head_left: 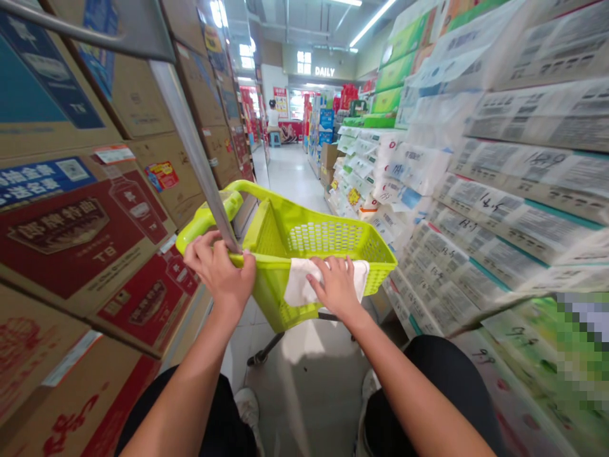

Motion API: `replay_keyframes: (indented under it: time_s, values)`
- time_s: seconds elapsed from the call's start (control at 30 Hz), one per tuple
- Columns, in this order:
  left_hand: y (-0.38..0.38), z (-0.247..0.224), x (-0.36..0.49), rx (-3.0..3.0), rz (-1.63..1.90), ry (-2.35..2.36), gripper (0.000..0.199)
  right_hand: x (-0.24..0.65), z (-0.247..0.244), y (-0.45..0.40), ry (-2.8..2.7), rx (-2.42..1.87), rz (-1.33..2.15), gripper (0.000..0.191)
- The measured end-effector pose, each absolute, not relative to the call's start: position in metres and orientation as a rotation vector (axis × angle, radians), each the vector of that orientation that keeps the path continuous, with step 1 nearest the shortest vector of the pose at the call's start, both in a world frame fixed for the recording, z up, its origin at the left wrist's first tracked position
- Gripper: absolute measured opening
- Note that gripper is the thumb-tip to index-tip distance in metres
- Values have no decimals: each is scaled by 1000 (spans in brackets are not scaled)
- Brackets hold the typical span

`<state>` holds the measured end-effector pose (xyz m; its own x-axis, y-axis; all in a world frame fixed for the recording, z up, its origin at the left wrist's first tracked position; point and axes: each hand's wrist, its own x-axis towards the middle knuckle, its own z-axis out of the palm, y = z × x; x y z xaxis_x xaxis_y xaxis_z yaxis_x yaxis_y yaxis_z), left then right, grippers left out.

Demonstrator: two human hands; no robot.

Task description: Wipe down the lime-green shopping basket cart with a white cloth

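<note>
A lime-green shopping basket cart [328,231] with perforated walls stands in front of me on the aisle floor. My left hand [221,266] is wrapped round its near left corner, at the foot of the grey metal handle bar [190,139]. With my right hand [335,285] I press a white cloth [297,282] over the near side of the rim; the fingers bend over the edge and the thumb lies on the cloth. The part of the basket I can see inside holds nothing visible.
Stacked cardboard cartons [52,235] wall the left side. Piled packs of tissue paper [476,235] line the right. Between them the tiled floor [288,165] runs back towards a person [273,116] on a blue stool [275,138]. A cart wheel [257,359] rests near my feet.
</note>
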<state>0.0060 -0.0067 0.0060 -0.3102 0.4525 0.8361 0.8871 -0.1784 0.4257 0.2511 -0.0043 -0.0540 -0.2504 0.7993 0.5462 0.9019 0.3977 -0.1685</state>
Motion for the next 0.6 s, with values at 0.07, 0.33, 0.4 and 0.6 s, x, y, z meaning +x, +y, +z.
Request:
replay_keyframes:
  time_s: [0.07,0.33,0.4,0.6]
  values:
    - [-2,8,-5,-1538,-1492,-1726,19,278,-63,1,-2078,-1514,-293,43]
    - [5,7,-13,-1447,-1486,-1665,26,341,-83,5,-1835,-1773,-480,40]
    - [-1,7,-2,-1383,-1517,-1670,30,323,-80,3,-1831,-1739,-472,39]
    - [-32,7,35,-1459,-1508,-1718,25,232,-51,-19,-2008,-1390,-195,49]
